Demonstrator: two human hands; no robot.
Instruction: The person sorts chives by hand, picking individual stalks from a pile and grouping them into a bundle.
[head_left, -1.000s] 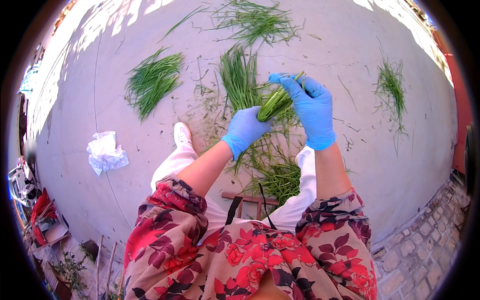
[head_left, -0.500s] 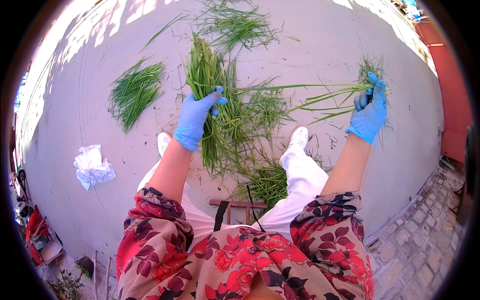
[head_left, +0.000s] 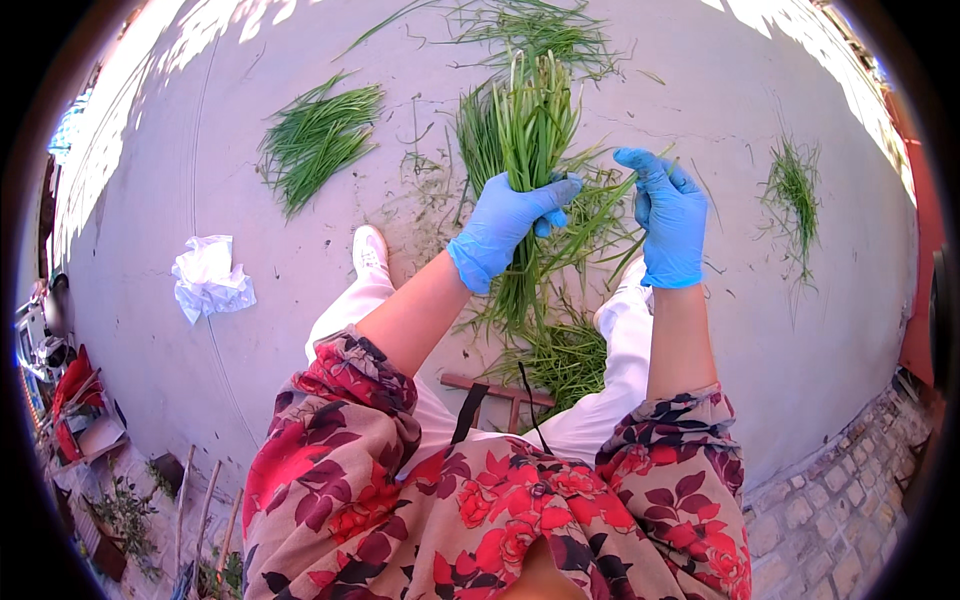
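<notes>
My left hand (head_left: 508,225), in a blue glove, is closed around a bunch of long green chives (head_left: 537,125). The bunch stands upright in the grip, pale ends toward the top and leaves hanging below the fist. To its right is my right hand (head_left: 665,215), gloved in the same blue, its fingers pinched together on a few chive strands (head_left: 615,200) that stretch toward the bunch. Beneath both hands a loose pile of chives (head_left: 565,360) lies on the ground between my feet, partly hidden by the held bunch.
A neat pile of chives (head_left: 320,145) lies at the left, and another heap (head_left: 540,30) at the far side. Thin scraps (head_left: 793,195) lie at the right. A crumpled white plastic bag (head_left: 212,278) rests at the left. A low reddish-brown stool (head_left: 497,391) shows between my legs.
My right hand has come from far right in toward the bunch, bringing its strands closer. My left hand keeps hold of the bunch. The whole view has shifted slightly.
</notes>
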